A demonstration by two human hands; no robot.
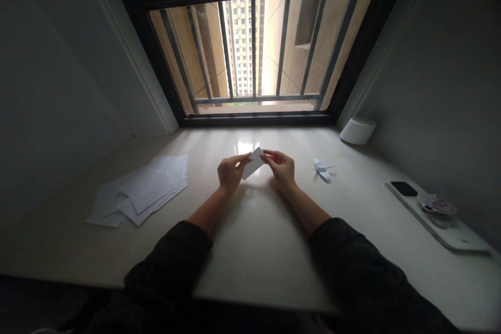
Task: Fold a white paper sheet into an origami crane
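Note:
Between my two hands a small white piece of paper (253,165) is held up above the sill, tilted, with straight edges. My left hand (230,171) pinches its left side between thumb and fingers. At its upper right corner, my right hand (282,168) grips it the same way. To the right of my right hand lies a folded white paper crane (323,169). Over on the left, a loose pile of white paper sheets (151,188) overlaps on the same surface.
A pale glossy sill (254,250) runs up to a dark-framed, barred window (254,121). A phone (438,219) with a cartoon grip on its back lies at right. A white roll-shaped object (358,131) stands in the back right corner. Walls close in both sides.

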